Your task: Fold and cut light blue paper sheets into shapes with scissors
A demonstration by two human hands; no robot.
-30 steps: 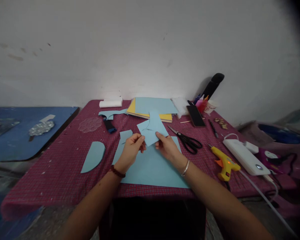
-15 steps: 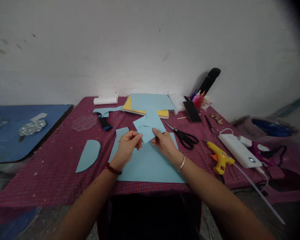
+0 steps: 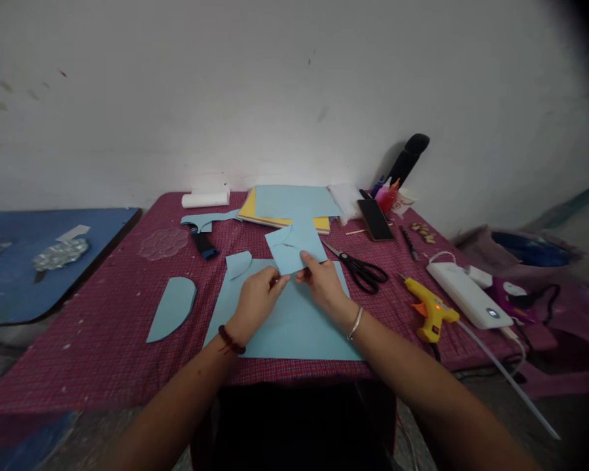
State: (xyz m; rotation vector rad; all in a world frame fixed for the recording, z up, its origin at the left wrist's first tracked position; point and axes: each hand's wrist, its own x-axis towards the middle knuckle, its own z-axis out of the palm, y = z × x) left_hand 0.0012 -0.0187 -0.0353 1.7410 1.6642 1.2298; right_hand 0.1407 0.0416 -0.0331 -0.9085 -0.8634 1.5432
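Observation:
A small cut piece of light-blue craft sheet (image 3: 294,255), marked with a dark line or slit, is held above a larger light-blue sheet (image 3: 294,327). My right hand (image 3: 324,284) grips its lower right side, thumb on top and fingers beneath. My left hand (image 3: 258,297) is closed at its lower left corner, with thumb and forefinger pinched there. A rounded offcut (image 3: 238,264) lies at the big sheet's upper left corner. Farther left is a half-oval light-blue piece (image 3: 173,309). Black-handled scissors (image 3: 363,269) lie just right of my right hand.
A yellow glue gun (image 3: 432,313) and a white power bank (image 3: 468,294) are on the right. Behind them lie a phone (image 3: 375,219) and paint bottles (image 3: 387,196). Stacked sheets (image 3: 294,201) and a white roll (image 3: 205,198) stand by the wall.
The small piece has turned slightly, its lower edge now more level. My left hand has shifted a little right and down along it, uncovering the rounded offcut. My right hand keeps its hold.

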